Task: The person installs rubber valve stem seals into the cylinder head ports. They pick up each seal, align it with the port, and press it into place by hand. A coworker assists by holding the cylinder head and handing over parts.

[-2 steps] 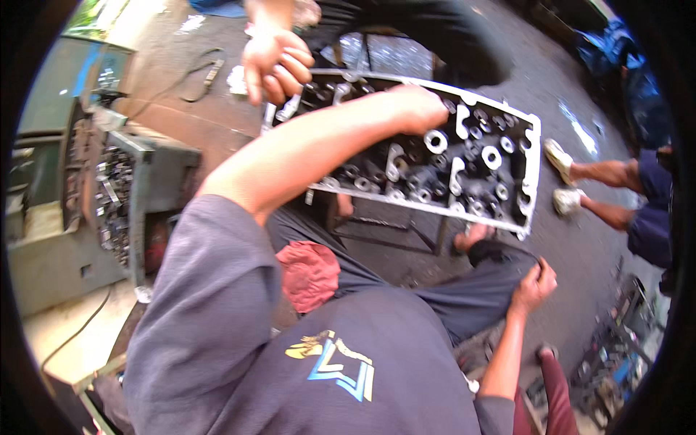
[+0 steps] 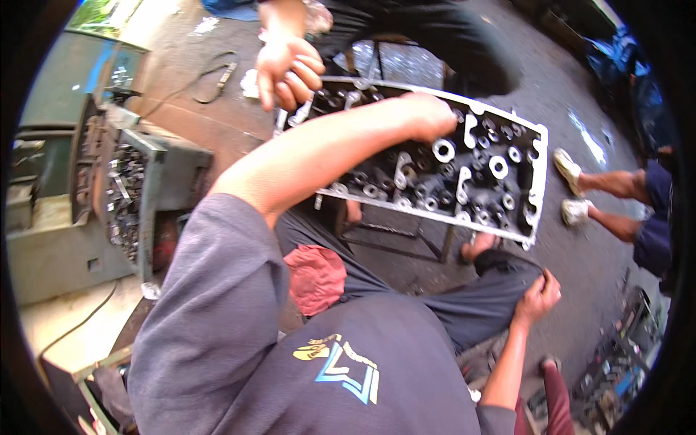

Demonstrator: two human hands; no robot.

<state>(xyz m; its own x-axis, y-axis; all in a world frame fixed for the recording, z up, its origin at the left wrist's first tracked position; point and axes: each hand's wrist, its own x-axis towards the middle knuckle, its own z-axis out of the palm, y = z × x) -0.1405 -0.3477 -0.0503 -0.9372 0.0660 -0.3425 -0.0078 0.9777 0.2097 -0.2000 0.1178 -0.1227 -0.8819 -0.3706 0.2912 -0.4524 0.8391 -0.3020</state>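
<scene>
A long engine cylinder head (image 2: 540,181), with a pale machined rim and a dark, oily inside full of round bores and posts, lies on a low metal stand (image 2: 391,243) before me. Reaching across it, my left hand (image 2: 431,117) is closed over the valve area near the far edge. Its fingers face away, so whatever they grip is hidden. My right hand (image 2: 535,299) rests at my right knee, its fingers curled on the dark trouser leg (image 2: 475,297). A co-worker's hand (image 2: 288,72), loosely curled, hangs above the far left corner of the cylinder head.
A red cloth (image 2: 317,279) lies by my left thigh. To the left stands a metal bin (image 2: 148,210) of small parts beside green machinery. A person's legs in pale shoes (image 2: 569,174) are at the right, with a heap of metal parts (image 2: 616,370) nearer me.
The whole view has shifted slightly, so things sit a little farther right and lower. Both my hands keep their places on the cylinder head and at the knee.
</scene>
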